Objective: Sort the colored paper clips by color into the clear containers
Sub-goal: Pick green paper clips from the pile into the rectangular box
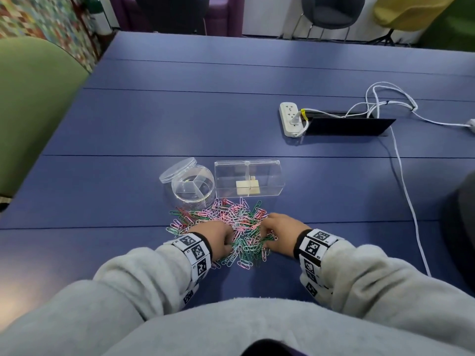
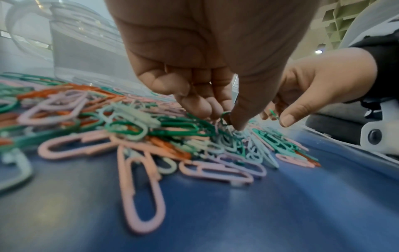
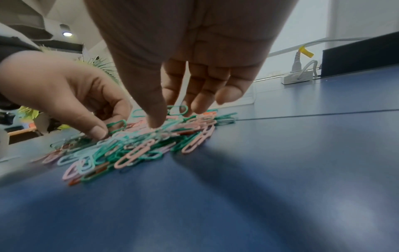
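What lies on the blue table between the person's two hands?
In the head view, colored paper clips from the heap fill the gap between the left hand and the right hand; hardly any bare blue table shows there.

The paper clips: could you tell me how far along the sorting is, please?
Barely begun. Done: round container is open, lid leaning on it; both containers hold no clips. In hand: left hand pinches a green clip; right hand reaches into the pile. Left: nearly the whole pile.
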Available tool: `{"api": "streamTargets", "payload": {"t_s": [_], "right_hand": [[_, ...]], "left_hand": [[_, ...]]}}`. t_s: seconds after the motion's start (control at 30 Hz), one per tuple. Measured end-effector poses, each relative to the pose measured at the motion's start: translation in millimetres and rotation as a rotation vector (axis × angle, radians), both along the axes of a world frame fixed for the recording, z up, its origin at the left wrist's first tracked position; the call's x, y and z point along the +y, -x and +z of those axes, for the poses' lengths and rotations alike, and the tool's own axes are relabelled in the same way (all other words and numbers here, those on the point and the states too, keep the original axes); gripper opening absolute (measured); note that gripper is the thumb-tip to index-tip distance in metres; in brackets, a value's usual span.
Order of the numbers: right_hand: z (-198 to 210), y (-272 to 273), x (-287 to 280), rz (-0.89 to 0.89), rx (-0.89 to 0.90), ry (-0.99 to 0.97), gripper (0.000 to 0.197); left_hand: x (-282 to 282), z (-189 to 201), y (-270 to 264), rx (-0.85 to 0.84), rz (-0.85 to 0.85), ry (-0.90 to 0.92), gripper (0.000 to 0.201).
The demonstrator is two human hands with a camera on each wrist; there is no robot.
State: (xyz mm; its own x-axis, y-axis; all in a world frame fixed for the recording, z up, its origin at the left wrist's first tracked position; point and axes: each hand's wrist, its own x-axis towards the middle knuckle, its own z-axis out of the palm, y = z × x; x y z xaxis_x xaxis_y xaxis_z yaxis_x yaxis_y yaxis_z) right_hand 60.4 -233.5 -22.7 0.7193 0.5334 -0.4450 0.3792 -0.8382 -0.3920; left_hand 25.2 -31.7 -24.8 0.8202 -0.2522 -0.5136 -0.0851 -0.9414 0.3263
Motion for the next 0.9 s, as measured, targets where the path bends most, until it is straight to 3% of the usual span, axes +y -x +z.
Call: {"api": "streamTargets", "payload": {"t_s": [0.1,0.3,0.43,0.57,0.67,0.8,0.9], "right_hand": [[1,-2,-4,-0.061,0.006,-0.029,0.012],[0,-2,-17,-0.268,0.05,-0.122,0.019],[4,-4,-20,-0.293,0.059,-0.086,0.024],[0,-1,-23,-0.423,0.16,-0.188,0.028],[-3,1,-22,-0.42,0.213,-0.217,0.029],[-5,0,-21,-0.373,0.204,-0.198,0.022],[-7,-7,-25,-0.374,0.066,-0.089,0.019]], "left_hand": [[3,1,1,0.0,0.079,0.133,0.002],[15,2,-3,0.048,0.235,0.277,0.02],[16,10,-6,0.088,0.341,0.373,0.015],[13,14,-8,0.22,0.51,0.549,0.024],[11,15,-10,0.294,0.584,0.666,0.021],[15,7,-8,0.236,0.49,0.547,0.031],[17,3,-6,0.16,0.416,0.423,0.034]]}}
